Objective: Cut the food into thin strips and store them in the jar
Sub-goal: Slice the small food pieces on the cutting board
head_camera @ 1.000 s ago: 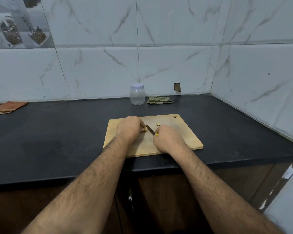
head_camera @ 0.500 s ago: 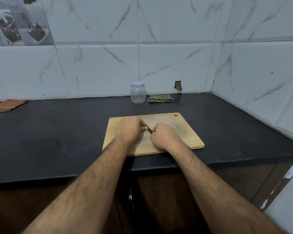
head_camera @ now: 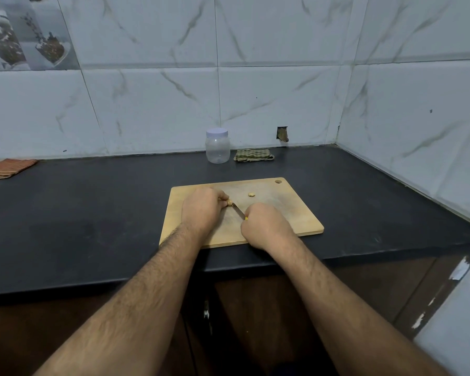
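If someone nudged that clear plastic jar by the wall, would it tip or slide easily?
The clear plastic jar with the pale lid looks empty, so it is probably light and would slide on the smooth black countertop. It is squat and upright, so tipping seems less likely. Being plastic, it probably would not break.

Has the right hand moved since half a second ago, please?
Yes: the right hand drew back toward the board's near edge, exposing the knife blade.

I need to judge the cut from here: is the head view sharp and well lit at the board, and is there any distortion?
Head view: dim, cool, even light, no glare on the cutting board; the knife and food piece are small but readable, partly hidden by the left hand and right hand; wide-angle bending bows the tile lines and counter edge.
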